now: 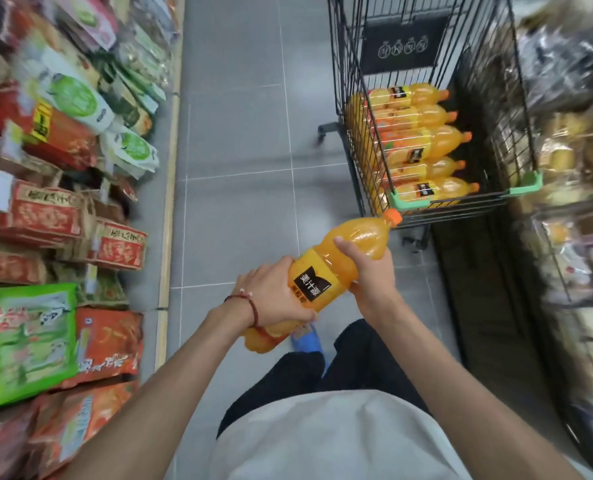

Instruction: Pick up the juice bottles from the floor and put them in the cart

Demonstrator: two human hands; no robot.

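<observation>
Left hand (274,296) fingers (283,266) curled round lower body of juice bottle (343,258). Right hand (371,271) fingers wrapped round its shoulder, thumb on top. Bottle is held in air between both hands, tilted, orange cap pointing away. Grey tile floor (239,133) lies below fingers. Snack packets (80,105) on shelf sit left of left fingers. Beyond right fingers stands wire cart (357,157), with several juice bottles (423,143) lying sideways inside.

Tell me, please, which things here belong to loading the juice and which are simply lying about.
Part of the job: juice bottle, gripped by left hand and right hand; cart; stacked bottles lying inside it.
Just lying about: snack packets on the left shelves; bagged goods on the right shelves; blue shoe.
</observation>
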